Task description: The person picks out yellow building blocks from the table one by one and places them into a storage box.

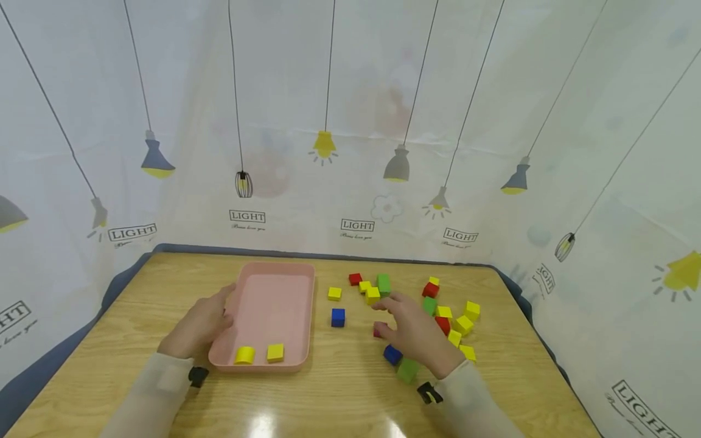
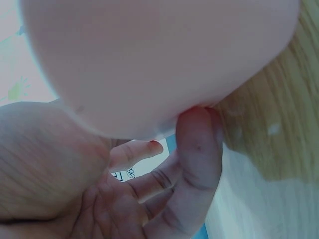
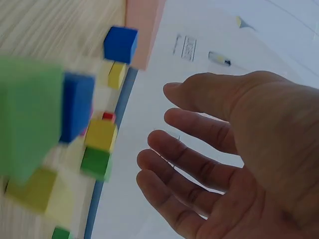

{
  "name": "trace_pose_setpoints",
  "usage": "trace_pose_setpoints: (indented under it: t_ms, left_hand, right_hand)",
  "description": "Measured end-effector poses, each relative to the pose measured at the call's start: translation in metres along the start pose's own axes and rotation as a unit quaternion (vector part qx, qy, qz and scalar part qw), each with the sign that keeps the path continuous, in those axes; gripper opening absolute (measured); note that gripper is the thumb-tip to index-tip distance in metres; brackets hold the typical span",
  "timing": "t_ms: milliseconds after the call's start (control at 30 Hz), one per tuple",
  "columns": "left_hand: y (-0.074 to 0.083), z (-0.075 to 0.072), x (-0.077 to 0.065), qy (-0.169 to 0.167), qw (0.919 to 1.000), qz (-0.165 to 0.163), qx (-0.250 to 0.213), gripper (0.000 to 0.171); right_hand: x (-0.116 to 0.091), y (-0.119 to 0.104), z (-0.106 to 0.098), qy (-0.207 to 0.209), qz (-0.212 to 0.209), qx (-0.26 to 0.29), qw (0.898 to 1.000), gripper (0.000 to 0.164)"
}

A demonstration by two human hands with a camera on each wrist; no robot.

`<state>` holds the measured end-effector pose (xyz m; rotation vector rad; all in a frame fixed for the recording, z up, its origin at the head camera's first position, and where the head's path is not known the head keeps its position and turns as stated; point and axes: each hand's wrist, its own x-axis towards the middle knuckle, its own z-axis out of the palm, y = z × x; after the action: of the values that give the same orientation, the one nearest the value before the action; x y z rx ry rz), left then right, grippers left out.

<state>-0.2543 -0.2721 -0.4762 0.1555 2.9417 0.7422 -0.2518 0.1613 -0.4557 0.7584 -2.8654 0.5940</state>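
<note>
My left hand (image 1: pixel 198 325) holds the left wall of a pink tray (image 1: pixel 311 304), thumb over the rim and a fingertip (image 2: pixel 199 130) against the outside. Inside the tray lie a yellow rounded block (image 1: pixel 244 355) and a yellow square block (image 1: pixel 275 353). Over the scattered blocks hovers my right hand (image 1: pixel 414 331), fingers spread and bent a little, with nothing in its grasp in the right wrist view. A dark pink block (image 1: pixel 378 330) shows by its thumb. Close below it are a blue block (image 1: pixel 392 354) and a light green block (image 1: pixel 408 370), partly covered by the hand.
Between tray and right hand sit a blue cube (image 1: pixel 338 317) and a yellow block (image 1: pixel 334 294). Red, yellow and green blocks (image 1: pixel 383 284) cluster farther back. Several more lie right of the hand, including a yellow one (image 1: pixel 463 325). A printed curtain (image 1: pixel 356 182) surrounds the wooden table (image 1: pixel 181 267).
</note>
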Motion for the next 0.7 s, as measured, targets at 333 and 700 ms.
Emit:
trace_pose_setpoints:
  t_ms: [333,700]
  left_hand:
    - [-0.001,0.000,0.000,0.002,1.0000,0.005,-0.007,0.070]
    - [-0.002,0.000,0.000,-0.002,0.9999,-0.001,-0.013,0.070]
  right_hand:
    - [-0.020,0.042,-0.010,-0.003,0.050,-0.017,0.999,0.035]
    - [-0.026,0.059,-0.010,-0.112,0.051,0.015,0.992,0.032]
